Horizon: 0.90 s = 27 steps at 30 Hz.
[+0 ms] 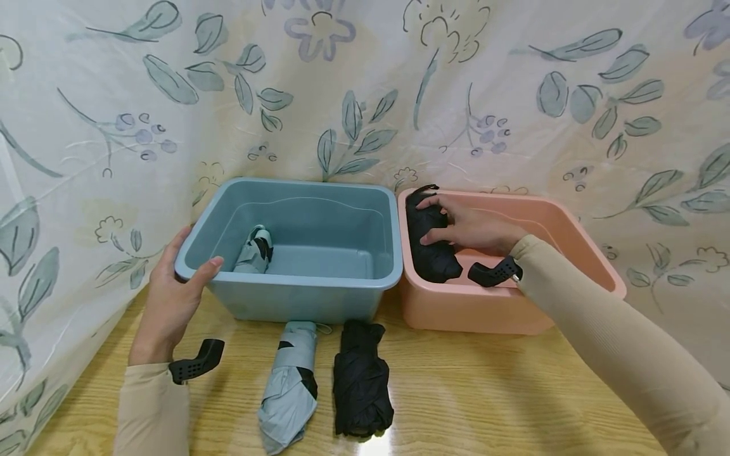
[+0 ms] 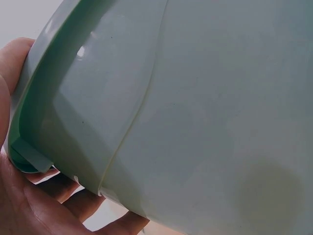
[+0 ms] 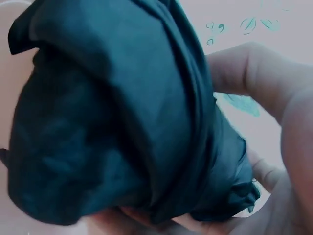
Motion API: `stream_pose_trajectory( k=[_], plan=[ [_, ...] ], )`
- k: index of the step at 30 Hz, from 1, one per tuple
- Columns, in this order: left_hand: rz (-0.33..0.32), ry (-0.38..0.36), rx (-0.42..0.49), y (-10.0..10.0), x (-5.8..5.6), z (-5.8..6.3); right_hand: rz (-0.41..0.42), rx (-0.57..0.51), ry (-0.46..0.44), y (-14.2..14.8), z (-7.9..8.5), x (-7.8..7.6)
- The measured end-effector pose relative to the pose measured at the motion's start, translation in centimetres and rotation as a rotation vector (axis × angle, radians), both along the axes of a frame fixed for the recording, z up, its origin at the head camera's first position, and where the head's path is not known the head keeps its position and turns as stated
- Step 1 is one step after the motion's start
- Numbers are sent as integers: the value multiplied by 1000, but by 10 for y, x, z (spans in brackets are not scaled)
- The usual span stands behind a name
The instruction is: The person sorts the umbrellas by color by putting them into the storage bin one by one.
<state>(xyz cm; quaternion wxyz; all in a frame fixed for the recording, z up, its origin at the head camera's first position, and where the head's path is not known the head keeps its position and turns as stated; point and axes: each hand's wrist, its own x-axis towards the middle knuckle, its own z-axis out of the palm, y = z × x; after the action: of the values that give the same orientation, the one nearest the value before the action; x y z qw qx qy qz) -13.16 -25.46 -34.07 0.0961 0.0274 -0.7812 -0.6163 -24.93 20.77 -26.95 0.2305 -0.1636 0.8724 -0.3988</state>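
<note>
At the left front corner of the blue bin [image 1: 308,294], my left hand [image 1: 173,297] grips the rim, thumb over the edge and fingers along the outer wall. Inside that bin lies a folded light-blue umbrella [image 1: 251,256] with black patches. My right hand [image 1: 473,228] reaches into the pink bin [image 1: 473,310] and grips a folded black umbrella [image 1: 428,244] along its left wall. In the right wrist view the thumb and fingers wrap the black umbrella [image 3: 112,112]. The left wrist view shows fingers [image 2: 83,203] under the blue bin's rim.
On the wooden table [image 1: 467,392] in front of the bins lie another light-blue umbrella [image 1: 291,386] and another black umbrella [image 1: 362,380], side by side. The two bins stand next to each other before a floral cloth [image 1: 353,95], which also covers the left side.
</note>
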Motion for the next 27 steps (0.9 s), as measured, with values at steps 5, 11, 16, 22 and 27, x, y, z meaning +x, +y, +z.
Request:
stream_pose_trajectory(
  k=[5,11,16,22,27],
  plan=[
    [-2,4,-4,0,1,1,28,54,-52,-2,-4,-5],
    [-7,7,12,0,1,1,38,-11,-237,-7,-15,-10],
    [-6,6,18,0,0,0,42,23,-308,-12,-23,-11],
    [-5,7,12,-1,0,0,74,83,-338,-15,-34,-17],
    [-7,9,11,-1,0,-1,101,76,-375,-17,-36,-15]
  ],
)
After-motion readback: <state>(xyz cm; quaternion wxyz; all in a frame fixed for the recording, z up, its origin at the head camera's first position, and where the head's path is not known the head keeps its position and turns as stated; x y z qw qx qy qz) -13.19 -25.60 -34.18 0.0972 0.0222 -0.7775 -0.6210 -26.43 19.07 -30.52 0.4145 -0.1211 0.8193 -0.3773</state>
